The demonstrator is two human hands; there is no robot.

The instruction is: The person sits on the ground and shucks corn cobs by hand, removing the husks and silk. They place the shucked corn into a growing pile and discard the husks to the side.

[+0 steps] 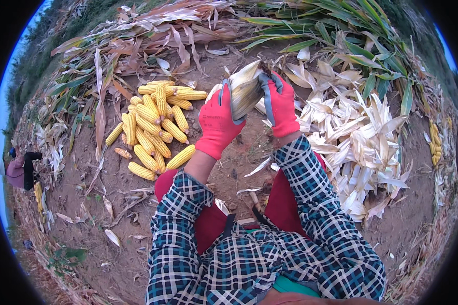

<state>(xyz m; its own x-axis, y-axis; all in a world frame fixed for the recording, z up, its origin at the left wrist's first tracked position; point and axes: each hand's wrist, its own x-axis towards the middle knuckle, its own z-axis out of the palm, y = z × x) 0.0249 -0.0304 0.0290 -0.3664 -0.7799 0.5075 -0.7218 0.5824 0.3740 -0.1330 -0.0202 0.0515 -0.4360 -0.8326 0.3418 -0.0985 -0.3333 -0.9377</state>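
An ear of corn still in its pale, dry husk (245,91) is held up in front of me between both hands. My left hand (220,122), in a red glove with grey fingers, is closed around its left side. Gloved the same way, my right hand (278,101) pinches the husk near the dark, frayed tip at the upper right. Whatever lies under the right fingertips is hidden. To the left of my hands is a pile of husked yellow corn cobs (150,119), several lying across one another on the soil.
Stripped pale husks (351,147) form a heap at the right. Dry stalks and leaves (158,30) spread along the back, greener leaves (336,30) at the back right. Another person (23,170) is at the far left; more yellow cobs (435,142) lie at the far right.
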